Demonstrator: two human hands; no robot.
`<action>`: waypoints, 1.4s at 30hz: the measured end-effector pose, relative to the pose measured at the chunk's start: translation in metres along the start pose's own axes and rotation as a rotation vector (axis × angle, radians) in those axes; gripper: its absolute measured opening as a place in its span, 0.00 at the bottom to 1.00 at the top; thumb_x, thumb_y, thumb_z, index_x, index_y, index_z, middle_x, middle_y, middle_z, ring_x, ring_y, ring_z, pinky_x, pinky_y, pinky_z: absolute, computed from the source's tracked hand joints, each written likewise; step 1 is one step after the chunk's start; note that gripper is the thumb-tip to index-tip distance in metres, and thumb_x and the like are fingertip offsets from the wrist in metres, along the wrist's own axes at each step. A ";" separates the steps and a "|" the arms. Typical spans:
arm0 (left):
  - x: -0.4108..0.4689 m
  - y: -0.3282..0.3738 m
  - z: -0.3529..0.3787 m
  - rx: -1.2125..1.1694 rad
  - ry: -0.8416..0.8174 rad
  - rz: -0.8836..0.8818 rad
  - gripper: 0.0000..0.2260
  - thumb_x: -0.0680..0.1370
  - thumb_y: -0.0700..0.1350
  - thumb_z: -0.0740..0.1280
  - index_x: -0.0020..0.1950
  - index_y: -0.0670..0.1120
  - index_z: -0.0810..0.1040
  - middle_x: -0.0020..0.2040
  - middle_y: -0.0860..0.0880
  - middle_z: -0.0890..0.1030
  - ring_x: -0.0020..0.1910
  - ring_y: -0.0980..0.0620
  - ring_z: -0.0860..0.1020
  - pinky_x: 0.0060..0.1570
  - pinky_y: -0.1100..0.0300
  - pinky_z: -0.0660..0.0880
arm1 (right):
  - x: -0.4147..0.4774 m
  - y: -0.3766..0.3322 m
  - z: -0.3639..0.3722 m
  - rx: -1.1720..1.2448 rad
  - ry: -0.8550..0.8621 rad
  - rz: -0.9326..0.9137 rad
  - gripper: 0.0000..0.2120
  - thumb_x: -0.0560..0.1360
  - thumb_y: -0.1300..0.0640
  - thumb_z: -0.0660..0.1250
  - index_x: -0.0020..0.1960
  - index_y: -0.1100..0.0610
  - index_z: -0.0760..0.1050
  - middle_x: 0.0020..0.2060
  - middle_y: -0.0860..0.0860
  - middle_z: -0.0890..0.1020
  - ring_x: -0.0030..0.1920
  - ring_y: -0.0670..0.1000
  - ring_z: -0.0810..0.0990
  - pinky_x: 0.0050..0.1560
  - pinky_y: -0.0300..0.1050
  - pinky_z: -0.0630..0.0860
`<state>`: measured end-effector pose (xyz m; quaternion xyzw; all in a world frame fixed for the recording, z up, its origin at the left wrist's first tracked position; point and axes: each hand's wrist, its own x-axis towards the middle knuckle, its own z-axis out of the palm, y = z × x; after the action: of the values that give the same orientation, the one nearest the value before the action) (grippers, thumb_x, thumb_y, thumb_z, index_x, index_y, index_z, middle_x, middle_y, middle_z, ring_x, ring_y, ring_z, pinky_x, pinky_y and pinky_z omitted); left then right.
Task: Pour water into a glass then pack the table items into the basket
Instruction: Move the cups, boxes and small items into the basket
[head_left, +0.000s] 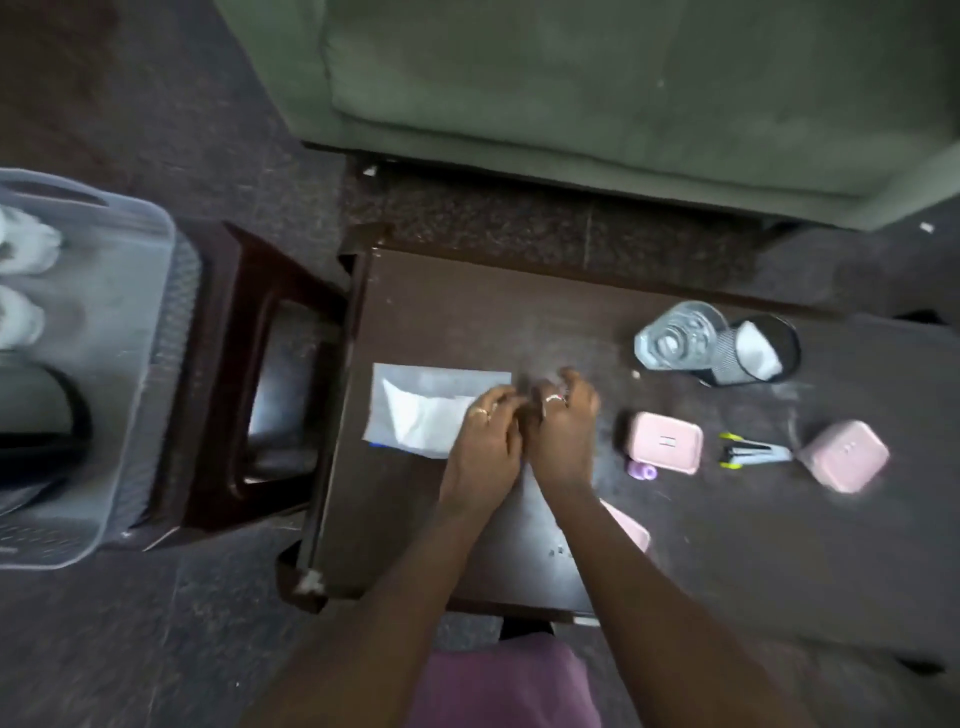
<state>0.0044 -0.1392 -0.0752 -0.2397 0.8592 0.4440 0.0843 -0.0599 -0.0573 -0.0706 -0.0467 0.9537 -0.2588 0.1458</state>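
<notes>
Both my hands meet over the middle of the dark wooden table (701, 545). My left hand (485, 447) rests on the right edge of a white folded tissue (423, 415), fingers curled. Pressed against it, my right hand (563, 431) has its fingers bent; whether it holds anything is hidden. A glass with water (678, 335) stands at the back right beside a black mesh cup (761, 351) with white paper in it. Two pink cases (665, 441) (844, 454), a stapler (756, 451) and a small purple item (644, 472) lie to the right. The clear plastic basket (130, 374) sits far left.
The basket stands on a dark stool (249, 374) left of the table and holds white and black things. A green sofa (623, 93) lies beyond the table. Another pink item (631, 530) peeks from under my right forearm.
</notes>
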 end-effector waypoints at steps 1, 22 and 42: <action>-0.011 0.009 0.017 0.038 -0.082 0.046 0.17 0.79 0.45 0.60 0.68 0.50 0.69 0.69 0.48 0.69 0.68 0.49 0.67 0.67 0.55 0.67 | -0.003 0.019 -0.010 -0.064 0.018 0.020 0.16 0.72 0.68 0.61 0.59 0.66 0.75 0.65 0.65 0.69 0.65 0.63 0.65 0.65 0.49 0.62; -0.040 0.026 0.112 0.357 -0.524 0.343 0.35 0.67 0.44 0.71 0.71 0.46 0.62 0.68 0.46 0.68 0.67 0.47 0.63 0.66 0.54 0.67 | 0.025 0.157 -0.092 -0.328 -0.316 0.063 0.42 0.63 0.63 0.72 0.73 0.53 0.57 0.64 0.58 0.66 0.61 0.63 0.66 0.59 0.51 0.66; 0.009 -0.077 -0.234 0.244 0.898 -0.454 0.32 0.72 0.52 0.67 0.70 0.39 0.63 0.63 0.39 0.73 0.60 0.40 0.71 0.59 0.55 0.60 | 0.029 -0.222 0.005 0.130 -0.271 -0.528 0.35 0.63 0.59 0.71 0.67 0.58 0.63 0.61 0.59 0.71 0.60 0.59 0.69 0.61 0.49 0.67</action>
<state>0.0503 -0.3676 0.0041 -0.5754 0.7827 0.1645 -0.1711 -0.0836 -0.2554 0.0306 -0.3175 0.8619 -0.3398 0.2021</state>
